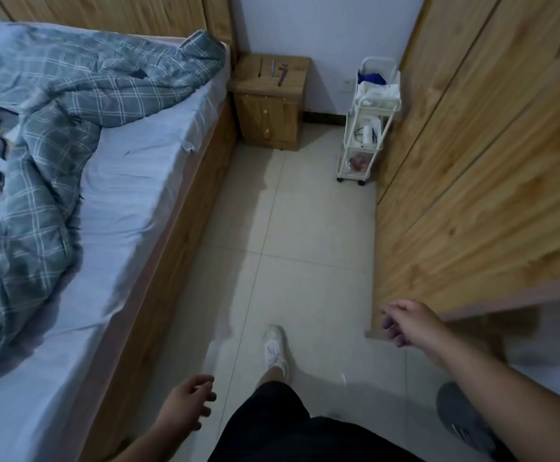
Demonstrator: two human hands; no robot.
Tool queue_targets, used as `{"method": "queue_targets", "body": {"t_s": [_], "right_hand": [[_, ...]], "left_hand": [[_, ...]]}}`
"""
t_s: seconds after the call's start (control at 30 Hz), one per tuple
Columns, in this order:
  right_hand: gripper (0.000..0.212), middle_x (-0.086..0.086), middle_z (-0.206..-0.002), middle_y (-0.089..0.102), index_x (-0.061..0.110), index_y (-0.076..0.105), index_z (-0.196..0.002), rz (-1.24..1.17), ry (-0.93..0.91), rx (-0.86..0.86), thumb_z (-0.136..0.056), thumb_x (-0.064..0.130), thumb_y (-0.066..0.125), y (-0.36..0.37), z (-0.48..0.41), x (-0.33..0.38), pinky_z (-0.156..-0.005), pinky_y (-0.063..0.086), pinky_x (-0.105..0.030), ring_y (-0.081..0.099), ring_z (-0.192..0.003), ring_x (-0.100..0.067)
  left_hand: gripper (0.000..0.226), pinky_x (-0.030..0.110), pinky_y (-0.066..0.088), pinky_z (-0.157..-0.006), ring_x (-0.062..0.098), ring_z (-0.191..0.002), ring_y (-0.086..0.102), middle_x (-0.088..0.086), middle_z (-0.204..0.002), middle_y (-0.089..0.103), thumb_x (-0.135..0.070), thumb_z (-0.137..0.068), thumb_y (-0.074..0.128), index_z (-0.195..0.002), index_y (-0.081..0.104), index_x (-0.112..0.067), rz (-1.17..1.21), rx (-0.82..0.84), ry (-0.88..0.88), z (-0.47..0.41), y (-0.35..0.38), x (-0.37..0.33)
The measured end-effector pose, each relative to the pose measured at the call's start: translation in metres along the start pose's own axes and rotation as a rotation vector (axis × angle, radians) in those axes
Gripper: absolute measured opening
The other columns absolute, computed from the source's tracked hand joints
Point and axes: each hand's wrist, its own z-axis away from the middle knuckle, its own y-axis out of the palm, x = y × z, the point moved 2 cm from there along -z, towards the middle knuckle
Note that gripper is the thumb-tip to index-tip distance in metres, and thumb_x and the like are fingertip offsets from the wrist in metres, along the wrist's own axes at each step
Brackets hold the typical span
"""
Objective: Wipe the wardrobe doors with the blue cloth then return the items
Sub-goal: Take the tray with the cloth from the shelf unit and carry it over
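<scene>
The wooden wardrobe doors point(478, 168) run along the right side of the room. A blue cloth point(371, 78) lies on the top shelf of a white trolley point(365, 135) in the far corner beside the wardrobe. My left hand point(188, 403) hangs low over the floor near the bed's edge, empty, fingers loosely apart. My right hand point(408, 323) is raised by the wardrobe's near corner, empty too, with its fingers slightly curled. Both hands are far from the cloth.
A bed point(112, 201) with a grey checked quilt point(38, 135) fills the left. A wooden nightstand point(268, 101) with a few small items stands at the back. Pale tiled floor point(288, 228) runs between bed and wardrobe. My white shoe point(275, 348) steps forward.
</scene>
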Motion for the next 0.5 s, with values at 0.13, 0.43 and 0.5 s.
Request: {"method": "queue_targets", "body": {"t_s": [0.13, 0.43, 0.5], "right_hand": [[0.023, -0.014, -0.066, 0.061, -0.004, 0.066, -0.086, 0.079, 0.069, -0.053, -0.100, 0.012, 0.057, 0.003, -0.048, 0.024, -0.043, 0.035, -0.024, 0.052, -0.048, -0.022], [0.023, -0.015, -0.063, 0.059, -0.001, 0.063, -0.086, 0.102, 0.351, -0.051, -0.102, 0.014, 0.057, -0.011, -0.078, 0.038, -0.044, 0.031, -0.020, 0.046, -0.041, -0.019], [0.022, -0.016, -0.066, 0.059, -0.002, 0.063, -0.088, 0.110, 0.380, -0.034, -0.103, 0.013, 0.055, -0.018, -0.092, 0.051, -0.045, 0.031, -0.021, 0.045, -0.042, -0.019]], "left_hand": [[0.019, 0.028, 0.045, -0.060, 0.023, -0.074, 0.064, 0.011, -0.102, 0.074, -0.020, -0.107, 0.051, -0.115, 0.068, -0.019, -0.050, 0.057, 0.071, -0.055, -0.025, -0.084], [0.016, 0.032, 0.052, -0.058, 0.023, -0.077, 0.069, 0.004, -0.100, 0.076, -0.027, -0.106, 0.056, -0.114, 0.069, -0.026, -0.103, 0.087, 0.310, -0.189, -0.075, -0.305], [0.015, 0.032, 0.053, -0.057, 0.022, -0.075, 0.070, 0.001, -0.096, 0.078, -0.033, -0.104, 0.058, -0.110, 0.071, -0.030, -0.083, 0.082, 0.343, -0.214, -0.078, -0.342]]}}
